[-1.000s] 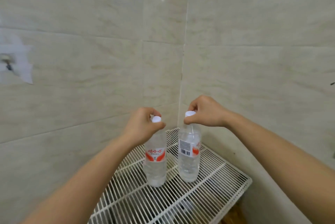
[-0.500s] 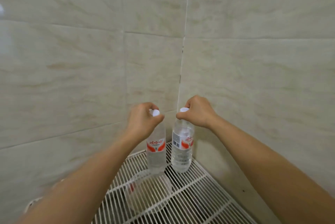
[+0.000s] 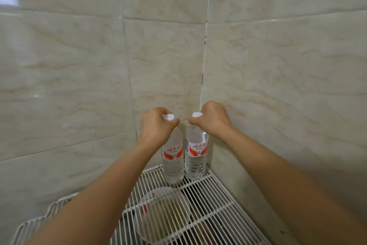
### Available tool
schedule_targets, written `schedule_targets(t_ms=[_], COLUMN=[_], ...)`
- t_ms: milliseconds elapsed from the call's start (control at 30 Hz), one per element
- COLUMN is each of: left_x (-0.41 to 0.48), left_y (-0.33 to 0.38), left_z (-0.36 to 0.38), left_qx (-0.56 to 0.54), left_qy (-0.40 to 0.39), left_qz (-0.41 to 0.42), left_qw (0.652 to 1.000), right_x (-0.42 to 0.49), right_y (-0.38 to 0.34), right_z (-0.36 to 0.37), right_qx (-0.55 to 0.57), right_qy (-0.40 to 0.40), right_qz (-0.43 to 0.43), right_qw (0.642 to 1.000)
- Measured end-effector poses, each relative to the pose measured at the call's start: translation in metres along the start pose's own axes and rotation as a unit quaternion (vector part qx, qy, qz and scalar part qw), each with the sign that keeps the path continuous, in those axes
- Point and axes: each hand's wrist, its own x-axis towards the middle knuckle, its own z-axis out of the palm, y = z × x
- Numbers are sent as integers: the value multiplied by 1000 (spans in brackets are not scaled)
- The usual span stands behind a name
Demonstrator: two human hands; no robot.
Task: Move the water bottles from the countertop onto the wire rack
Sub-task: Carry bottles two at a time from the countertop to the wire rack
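Note:
Two clear water bottles with red-and-white labels and white caps stand upright side by side at the back corner of the white wire rack (image 3: pixel 216 203). My left hand (image 3: pixel 155 127) is closed around the neck of the left bottle (image 3: pixel 173 163), just under its cap. My right hand (image 3: pixel 213 120) grips the neck of the right bottle (image 3: pixel 195 160) the same way. Both bottle bases rest on the rack wires, close to the tiled corner.
A clear round plastic container (image 3: pixel 161 215) sits on the rack in front of the bottles, between my forearms. Beige marble-look tiled walls (image 3: pixel 79 78) meet in a corner right behind the bottles. Dark shapes show under the rack wires.
Both hands have carried the bottles farther back into the wall corner, and the view has tilted down. The clear container has come into sight in front of them.

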Motion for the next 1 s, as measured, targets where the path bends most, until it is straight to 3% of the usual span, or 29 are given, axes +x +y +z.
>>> schedule_targets(t_ms=[233,400,733,1000], left_x=[3,-7,-13,-19], left_y=[1,-8,2,-2], left_z=[0,0,5,2], left_qx=[12,-51,-18,-35], left_qy=[-77,-132,-67,-81], left_qz=[14,-5,-15,-24], left_qw=[997,990,997,996], right_x=[13,10,8,-3], right_y=[15,19,18,22], right_z=[-6,-9,-11,4], right_qx=[76,43,41,64], right_qy=[-100,-138,-131,-77], right_qz=[-18,-51,-66,-54], right_qw=[992,988,988,994])
